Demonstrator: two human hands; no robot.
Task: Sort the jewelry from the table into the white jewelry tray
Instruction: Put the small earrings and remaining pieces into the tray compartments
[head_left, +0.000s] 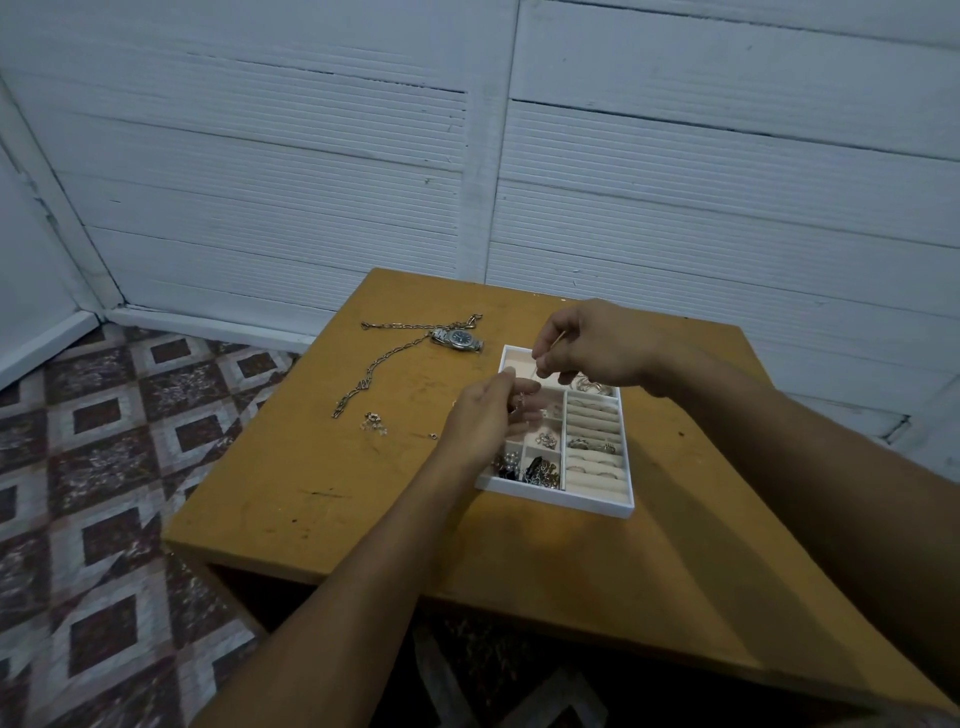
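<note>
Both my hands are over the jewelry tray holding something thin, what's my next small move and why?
Probably lower the thin strand into the tray's bare far-left compartment: the right hand pinches it just above there, the left hand holds a small piece close by, and a watch and long chain wait on the table.

The table (322, 467) fills mid-frame, with the wall (311, 156) behind it and the floor (104, 441) at lower left. The tray (556, 500) sits on the table, right of centre. Left of the tray lies a chain (379, 364), with a watch (460, 339) at its upper right end and a small cluster of pieces (375, 421) below it. Over the tray's upper left part, the right hand (592, 343) pinches a thin strand (551, 349). Just below, the left hand (480, 421) holds a small piece (520, 401).
</note>
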